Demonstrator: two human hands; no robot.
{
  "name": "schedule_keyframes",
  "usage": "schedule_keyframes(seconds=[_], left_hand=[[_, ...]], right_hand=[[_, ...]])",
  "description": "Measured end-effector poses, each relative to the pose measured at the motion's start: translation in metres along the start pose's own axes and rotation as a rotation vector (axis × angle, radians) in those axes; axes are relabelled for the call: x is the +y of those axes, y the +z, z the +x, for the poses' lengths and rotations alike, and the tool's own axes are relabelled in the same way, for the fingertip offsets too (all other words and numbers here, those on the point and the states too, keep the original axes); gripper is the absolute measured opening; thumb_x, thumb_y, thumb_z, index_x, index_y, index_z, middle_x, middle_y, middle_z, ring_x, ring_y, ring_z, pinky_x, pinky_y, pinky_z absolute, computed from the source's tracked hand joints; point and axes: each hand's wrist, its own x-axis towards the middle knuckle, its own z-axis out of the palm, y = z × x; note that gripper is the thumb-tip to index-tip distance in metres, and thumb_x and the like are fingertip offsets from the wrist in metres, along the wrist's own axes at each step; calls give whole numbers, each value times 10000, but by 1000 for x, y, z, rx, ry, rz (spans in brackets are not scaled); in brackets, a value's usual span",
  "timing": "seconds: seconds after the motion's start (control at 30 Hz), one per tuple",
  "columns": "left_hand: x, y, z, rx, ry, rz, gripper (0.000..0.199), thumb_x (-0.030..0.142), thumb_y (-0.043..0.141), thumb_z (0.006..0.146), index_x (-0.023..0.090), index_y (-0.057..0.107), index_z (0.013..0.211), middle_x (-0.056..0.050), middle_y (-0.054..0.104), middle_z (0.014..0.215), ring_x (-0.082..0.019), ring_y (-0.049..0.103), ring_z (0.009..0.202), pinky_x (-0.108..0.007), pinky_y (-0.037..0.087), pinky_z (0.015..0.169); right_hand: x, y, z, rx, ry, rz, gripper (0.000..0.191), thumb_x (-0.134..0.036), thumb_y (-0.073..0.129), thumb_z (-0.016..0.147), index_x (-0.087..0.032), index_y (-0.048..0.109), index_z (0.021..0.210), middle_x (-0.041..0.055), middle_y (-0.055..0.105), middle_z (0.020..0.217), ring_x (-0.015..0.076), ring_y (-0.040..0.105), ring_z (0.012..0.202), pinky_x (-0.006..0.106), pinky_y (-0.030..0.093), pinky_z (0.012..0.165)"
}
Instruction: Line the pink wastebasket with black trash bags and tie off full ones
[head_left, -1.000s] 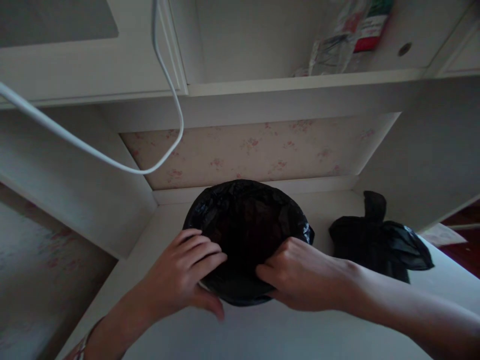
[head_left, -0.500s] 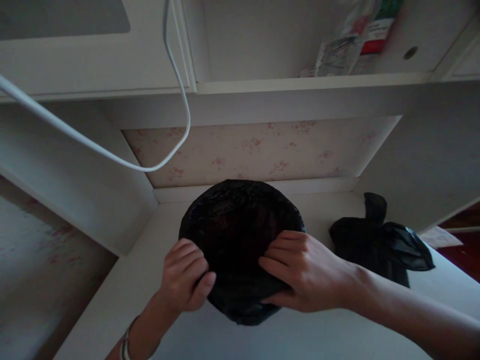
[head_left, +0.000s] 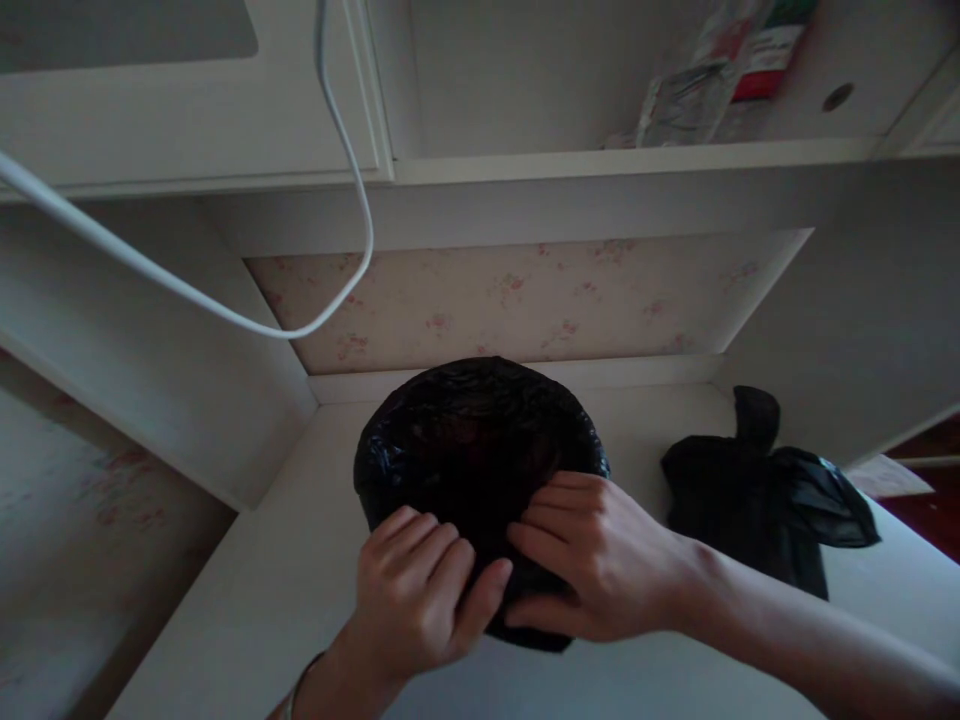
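A black plastic bag point(head_left: 480, 385) with a round, wide mouth stands on the white surface in front of me; its rim looks stretched as if over a bin, but no bin wall shows. My left hand point(head_left: 420, 590) is closed on the near left part of the rim, fingers inside the mouth and thumb pointing right. On the near right part, my right hand point(head_left: 577, 555) grips the rim too, its fingers over the inner side and its thumb below. Little space separates the two hands. The bottom inside is too dark to make out.
Crumpled black plastic bags point(head_left: 750, 500) lie to the right on the white desktop point(head_left: 285, 560). A white cable point(head_left: 225, 318) hangs in a loop at upper left. Overhead, an open cabinet shelf point(head_left: 525, 165) holds clear and red-green packages point(head_left: 765, 65). Side panels flank the desk.
My left hand has slid right along the near rim, closer to my right hand. My right hand has shifted slightly left and down. The bag's near edge has changed shape.
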Motion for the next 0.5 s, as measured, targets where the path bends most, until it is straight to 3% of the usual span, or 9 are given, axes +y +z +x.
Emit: schedule_keyframes(seconds=[0.13, 0.2, 0.27, 0.37, 0.5], left_hand=[[-51, -9, -4, -34, 48, -202, 371, 161, 537, 953, 218, 466, 594, 24, 469, 504, -146, 434, 498, -352, 341, 555], [-76, -18, -1, -124, 60, -288, 353, 144, 533, 960, 208, 501, 615, 13, 546, 553, -159, 533, 586, -358, 426, 646], [-88, -27, 6, -202, 61, -273, 284, 142, 571, 967, 202, 598, 690, -6, 682, 687, -191, 641, 759, -392, 485, 799], [-68, -34, 17, -178, 8, -192, 148, 128, 604, 972, 203, 704, 894, -17, 776, 887, -199, 680, 878, -385, 506, 873], [-5, -24, 18, -131, -25, -140, 155, 237, 576, 998, 157, 705, 1030, -54, 781, 902, -216, 704, 815, -387, 540, 803]], right_hand=[[17, -7, -17, -7, -47, 5, 527, -634, 532, 998, -136, 698, 961, 49, 685, 751, 209, 605, 683, 387, 381, 663], [23, -6, -23, -18, -56, -19, 506, -610, 511, 1016, -147, 688, 915, 37, 664, 704, 194, 584, 631, 378, 346, 610], [22, -3, -24, -41, -61, -50, 452, -539, 501, 1038, -172, 656, 825, 18, 633, 643, 173, 550, 564, 372, 292, 560], [10, 1, -14, -145, 17, -87, 368, -453, 573, 1010, -195, 605, 749, 6, 634, 620, 159, 551, 534, 367, 266, 545], [-14, 2, 10, -304, 178, -31, 176, -316, 647, 952, -194, 624, 828, 10, 696, 718, 169, 603, 580, 365, 295, 553]])
